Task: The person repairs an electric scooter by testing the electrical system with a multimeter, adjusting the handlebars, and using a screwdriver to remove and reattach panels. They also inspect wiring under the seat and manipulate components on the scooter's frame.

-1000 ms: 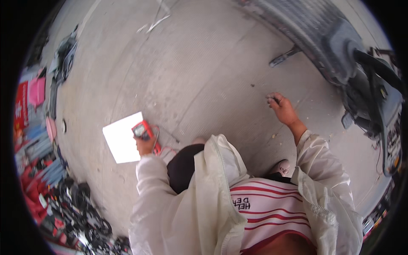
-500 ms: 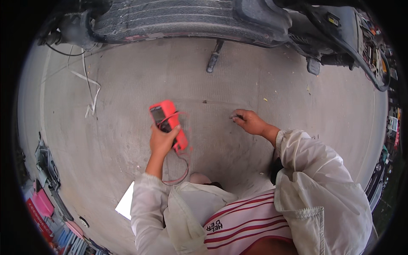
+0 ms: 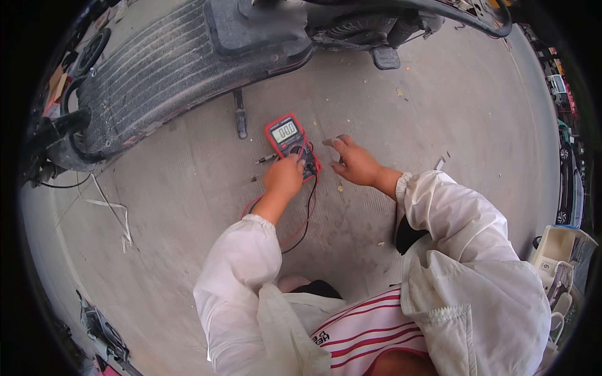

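Note:
A red-and-dark multimeter (image 3: 286, 133) with a lit screen is in front of me, near the middle of the view. My left hand (image 3: 283, 182) is closed at its lower part, the fingertips by the dial. Red and black test leads (image 3: 309, 216) loop from the meter back toward my knees. A thin probe-like piece (image 3: 266, 159) sticks out at the meter's left side. Just right of the meter, my right hand (image 3: 359, 163) hovers with thumb and forefinger apart. I make out nothing between them.
A dusty scooter or motorbike (image 3: 163, 75) with a ribbed footboard spans the far side, its stand (image 3: 240, 116) reaching the ground. A white strap (image 3: 113, 207) lies at left. A whitish plastic container (image 3: 555, 250) stands at the right edge.
The multimeter has moved right and away from me with my left hand, and its screen is now lit. My right hand's pinch has opened. The view has swung to the right.

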Demonstrator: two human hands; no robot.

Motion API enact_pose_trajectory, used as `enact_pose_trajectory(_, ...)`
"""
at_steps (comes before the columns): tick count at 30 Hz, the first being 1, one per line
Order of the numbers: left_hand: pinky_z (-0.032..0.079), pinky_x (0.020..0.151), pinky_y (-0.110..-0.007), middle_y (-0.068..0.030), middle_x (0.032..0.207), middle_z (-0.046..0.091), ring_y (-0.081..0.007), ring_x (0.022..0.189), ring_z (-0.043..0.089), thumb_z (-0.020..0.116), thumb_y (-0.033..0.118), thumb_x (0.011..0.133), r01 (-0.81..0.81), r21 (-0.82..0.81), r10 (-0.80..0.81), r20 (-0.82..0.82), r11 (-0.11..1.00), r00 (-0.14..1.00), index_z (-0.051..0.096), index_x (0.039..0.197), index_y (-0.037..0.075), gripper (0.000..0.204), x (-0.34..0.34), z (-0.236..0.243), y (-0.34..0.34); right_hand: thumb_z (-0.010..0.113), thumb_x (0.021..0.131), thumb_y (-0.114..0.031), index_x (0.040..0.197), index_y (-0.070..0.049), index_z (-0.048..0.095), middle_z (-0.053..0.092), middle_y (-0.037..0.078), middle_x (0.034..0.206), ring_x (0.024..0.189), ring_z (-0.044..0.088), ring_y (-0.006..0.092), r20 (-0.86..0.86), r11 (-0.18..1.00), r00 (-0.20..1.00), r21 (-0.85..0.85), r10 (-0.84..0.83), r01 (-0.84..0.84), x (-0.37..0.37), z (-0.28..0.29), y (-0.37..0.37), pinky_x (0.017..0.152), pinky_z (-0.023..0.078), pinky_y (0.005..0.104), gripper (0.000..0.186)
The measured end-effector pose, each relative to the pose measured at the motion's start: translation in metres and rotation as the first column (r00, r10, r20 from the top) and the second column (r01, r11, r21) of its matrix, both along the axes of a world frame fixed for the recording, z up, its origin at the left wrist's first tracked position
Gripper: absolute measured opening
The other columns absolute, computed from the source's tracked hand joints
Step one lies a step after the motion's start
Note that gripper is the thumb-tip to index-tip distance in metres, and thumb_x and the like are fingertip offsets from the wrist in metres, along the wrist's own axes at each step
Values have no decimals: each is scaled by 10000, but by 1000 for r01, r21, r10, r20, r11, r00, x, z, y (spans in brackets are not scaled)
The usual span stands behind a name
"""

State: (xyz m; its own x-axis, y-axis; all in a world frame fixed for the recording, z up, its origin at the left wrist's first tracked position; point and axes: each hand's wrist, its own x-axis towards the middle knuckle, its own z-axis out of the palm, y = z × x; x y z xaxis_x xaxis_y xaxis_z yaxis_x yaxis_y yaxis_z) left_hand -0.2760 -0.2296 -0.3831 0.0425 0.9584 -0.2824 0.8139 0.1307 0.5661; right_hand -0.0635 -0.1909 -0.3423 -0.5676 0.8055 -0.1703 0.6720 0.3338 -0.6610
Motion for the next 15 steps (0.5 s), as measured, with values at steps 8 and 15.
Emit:
enact_pose_trajectory(8, 470, 624, -359, -75, 746, 645, -211, 672, 611, 515, 260, 975, 72, -104, -2, 556, 992, 831, 648, 907, 55, 254, -4, 123, -2, 633, 874, -270, 1095, -111, 612, 550, 170, 1106, 1002, 587, 372, 155, 907, 894, -33, 419, -420, -13, 8, 48, 855, 488, 444, 273)
enact_pose_trajectory(15, 457, 637, -265, 4, 764, 605, -81, 695, 543, 524, 265, 991, 186, -251, 14, 629, 950, 777, 645, 986, 38, 257, -17, 171, -16, 601, 895, -273, 1048, -115, 660, 583, 153, 1064, 1018, 586, 352, 212, 956, 946, 109, 246, -273, 42, 40, 107, 869, 483, 446, 228)
